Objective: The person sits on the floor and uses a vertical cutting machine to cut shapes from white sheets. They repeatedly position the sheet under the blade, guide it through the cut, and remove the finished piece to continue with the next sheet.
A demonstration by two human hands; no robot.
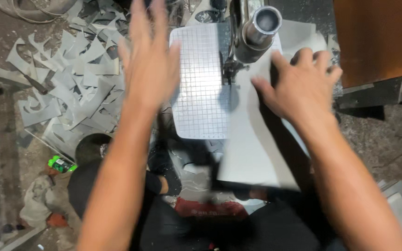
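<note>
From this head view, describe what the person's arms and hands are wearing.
Nothing covers them: the left hand and right hand are bare, without gloves, rings or a watch. Both forearms are bare too, with no sleeve reaching them in view.

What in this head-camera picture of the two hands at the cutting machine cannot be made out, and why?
- Left hand: motion-blurred; whether it touches anything is unclear.
- Cutting point, head view: hidden behind the machine's metal cylinder.
- Grey sheet: near edge blurred.
- Right hand: covers part of the sheet.
- Green object on the floor: too small to identify.
</note>
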